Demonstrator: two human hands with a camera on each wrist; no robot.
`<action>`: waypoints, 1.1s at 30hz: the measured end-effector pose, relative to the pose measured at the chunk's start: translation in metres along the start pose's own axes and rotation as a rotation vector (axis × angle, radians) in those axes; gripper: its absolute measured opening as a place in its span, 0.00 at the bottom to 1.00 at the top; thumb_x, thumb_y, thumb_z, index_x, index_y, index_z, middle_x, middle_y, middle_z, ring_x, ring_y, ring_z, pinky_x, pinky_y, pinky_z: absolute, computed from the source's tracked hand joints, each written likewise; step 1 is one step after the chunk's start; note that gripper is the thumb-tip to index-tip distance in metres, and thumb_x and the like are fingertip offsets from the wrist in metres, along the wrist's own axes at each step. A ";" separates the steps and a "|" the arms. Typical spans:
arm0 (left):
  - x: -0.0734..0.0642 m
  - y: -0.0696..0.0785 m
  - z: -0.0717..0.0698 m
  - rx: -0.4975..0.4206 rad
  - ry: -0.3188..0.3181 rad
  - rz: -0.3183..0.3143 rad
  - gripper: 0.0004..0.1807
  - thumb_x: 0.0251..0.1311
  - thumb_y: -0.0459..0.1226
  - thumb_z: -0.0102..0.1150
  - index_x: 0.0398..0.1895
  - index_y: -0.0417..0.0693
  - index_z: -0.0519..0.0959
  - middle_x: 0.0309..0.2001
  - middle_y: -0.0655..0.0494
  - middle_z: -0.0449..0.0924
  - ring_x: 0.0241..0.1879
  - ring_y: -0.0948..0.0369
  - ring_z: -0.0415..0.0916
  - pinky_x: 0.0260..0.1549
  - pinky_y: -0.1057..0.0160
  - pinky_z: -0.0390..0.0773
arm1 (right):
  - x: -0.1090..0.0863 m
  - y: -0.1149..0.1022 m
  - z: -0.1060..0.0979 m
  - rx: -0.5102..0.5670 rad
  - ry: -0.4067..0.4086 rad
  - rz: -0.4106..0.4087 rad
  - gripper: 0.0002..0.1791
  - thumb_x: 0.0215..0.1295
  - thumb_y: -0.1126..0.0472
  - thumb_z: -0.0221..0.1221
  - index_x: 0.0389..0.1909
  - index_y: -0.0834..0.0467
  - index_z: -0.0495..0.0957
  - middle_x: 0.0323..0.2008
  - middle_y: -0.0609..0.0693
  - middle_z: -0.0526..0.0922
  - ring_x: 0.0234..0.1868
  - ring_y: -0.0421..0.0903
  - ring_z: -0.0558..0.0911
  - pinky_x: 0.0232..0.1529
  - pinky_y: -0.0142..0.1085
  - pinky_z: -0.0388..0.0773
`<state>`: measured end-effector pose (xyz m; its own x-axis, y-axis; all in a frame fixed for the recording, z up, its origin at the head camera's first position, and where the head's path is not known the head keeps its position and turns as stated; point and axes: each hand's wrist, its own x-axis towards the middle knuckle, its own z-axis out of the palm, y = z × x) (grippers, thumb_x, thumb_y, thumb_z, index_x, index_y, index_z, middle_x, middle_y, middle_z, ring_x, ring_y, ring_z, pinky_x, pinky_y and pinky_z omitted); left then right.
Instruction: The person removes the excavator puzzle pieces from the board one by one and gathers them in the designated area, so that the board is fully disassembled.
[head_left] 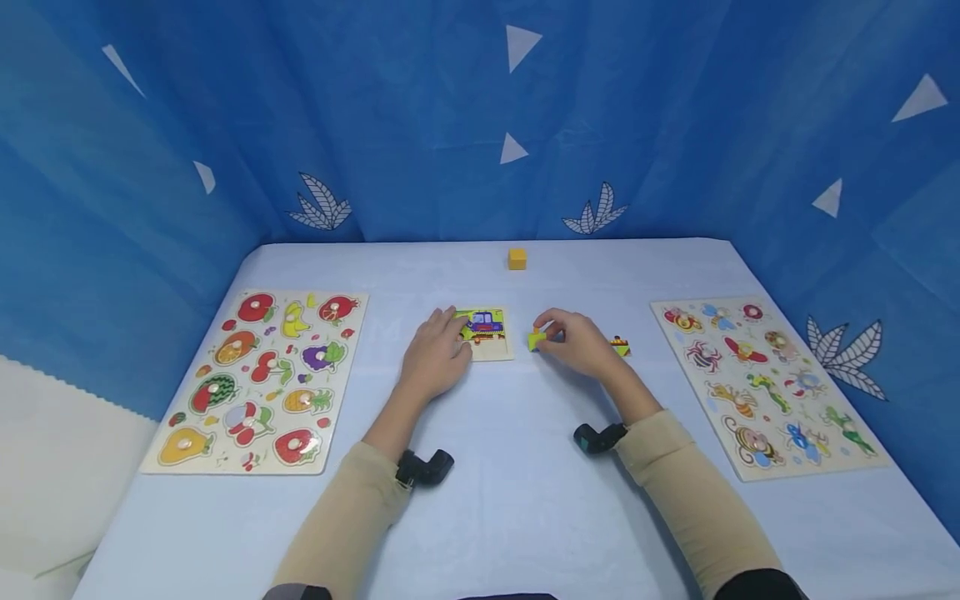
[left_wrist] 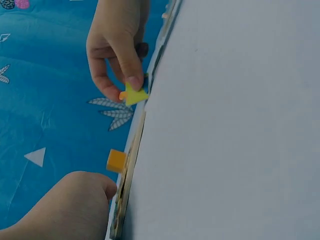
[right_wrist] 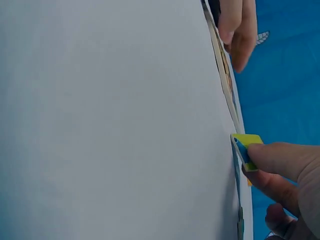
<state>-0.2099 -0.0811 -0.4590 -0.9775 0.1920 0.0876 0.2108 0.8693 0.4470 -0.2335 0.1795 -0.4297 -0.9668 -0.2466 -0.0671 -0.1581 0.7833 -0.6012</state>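
The 2 hands are apart: the left hand (head_left: 435, 354) lies with its fingers extended on the left edge of the small puzzle board (head_left: 497, 356), while the right hand (head_left: 575, 342) pinches a yellow-green puzzle piece (right_wrist: 254, 139) between thumb and fingers, just right of that board. Another puzzle piece (head_left: 620, 345) lies beyond the right hand, and 1 yellow block (head_left: 517, 259) sits near the table's (head_left: 420, 271) far edge.

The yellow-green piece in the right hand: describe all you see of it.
The piece is small, flat and straight-edged: yellow-green and blue face, pale wood-like edge. The right hand pinches it tilted between thumb and fingers, to the right of the small picture board. Contact with the table is unclear.
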 end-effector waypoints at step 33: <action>0.014 0.006 0.014 0.098 0.012 0.019 0.29 0.73 0.52 0.35 0.74 0.62 0.64 0.79 0.54 0.54 0.80 0.51 0.44 0.78 0.48 0.47 | 0.021 -0.039 0.020 -0.246 -0.049 -0.104 0.20 0.67 0.48 0.62 0.57 0.48 0.80 0.44 0.46 0.81 0.50 0.48 0.74 0.52 0.45 0.77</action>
<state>-0.2220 -0.0667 -0.4676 -0.9731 0.2045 0.1060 0.2292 0.9059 0.3560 -0.2435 0.1321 -0.4231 -0.9329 -0.3555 -0.0575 -0.3055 0.8659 -0.3961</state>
